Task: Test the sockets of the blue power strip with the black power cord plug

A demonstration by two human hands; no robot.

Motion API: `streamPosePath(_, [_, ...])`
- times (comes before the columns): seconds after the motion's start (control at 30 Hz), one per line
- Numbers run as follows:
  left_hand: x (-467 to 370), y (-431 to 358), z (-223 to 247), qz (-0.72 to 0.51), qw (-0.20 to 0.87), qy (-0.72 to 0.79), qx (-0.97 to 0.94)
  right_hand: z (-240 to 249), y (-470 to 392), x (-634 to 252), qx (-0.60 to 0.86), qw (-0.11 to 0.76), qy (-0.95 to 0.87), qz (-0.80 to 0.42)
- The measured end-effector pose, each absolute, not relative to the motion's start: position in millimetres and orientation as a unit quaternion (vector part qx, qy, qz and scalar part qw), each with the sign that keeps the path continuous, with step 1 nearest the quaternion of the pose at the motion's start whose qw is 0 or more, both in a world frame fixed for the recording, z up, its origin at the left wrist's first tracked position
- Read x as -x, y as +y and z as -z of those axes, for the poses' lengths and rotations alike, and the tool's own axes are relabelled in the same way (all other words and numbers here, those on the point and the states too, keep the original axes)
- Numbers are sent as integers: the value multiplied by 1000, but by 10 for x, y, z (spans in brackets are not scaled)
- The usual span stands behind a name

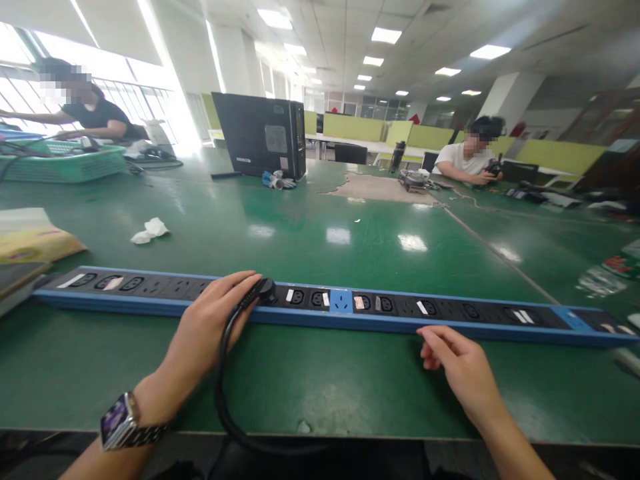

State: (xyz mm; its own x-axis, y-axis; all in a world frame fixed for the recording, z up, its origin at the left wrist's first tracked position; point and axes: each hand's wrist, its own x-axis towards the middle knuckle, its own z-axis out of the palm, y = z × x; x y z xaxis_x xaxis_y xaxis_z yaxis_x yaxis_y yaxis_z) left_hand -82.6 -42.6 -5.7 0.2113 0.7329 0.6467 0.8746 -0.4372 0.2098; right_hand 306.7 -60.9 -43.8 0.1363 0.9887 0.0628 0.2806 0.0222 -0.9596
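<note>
A long blue-and-black power strip (pixel 341 301) lies across the green table, its rows of sockets facing up and small paper labels stuck on it. A black plug (pixel 265 291) sits on a socket left of the strip's middle. My left hand (pixel 213 313) is closed around the cord end of that plug, and its thumb is mostly hidden by the black cable (pixel 220 373). This cable loops down over the table's front edge. Right of the middle, my right hand (pixel 455 363) hovers at the strip's near edge, fingers curled and thumb against the forefinger, nothing visible in them.
A black computer case (pixel 260 137) stands at the back, gloves (pixel 278 180) beside it. At left are a green basket (pixel 65 167), crumpled tissue (pixel 150 231) and a yellow packet (pixel 35 237). A plastic bottle (pixel 613 273) lies at right. Two people sit across the table.
</note>
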Motion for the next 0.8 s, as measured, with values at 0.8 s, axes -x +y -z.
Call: streamPosePath(0.8, [-281, -241, -45, 373, 146, -422, 813, 565, -584, -3061, 603, 469, -536, -360])
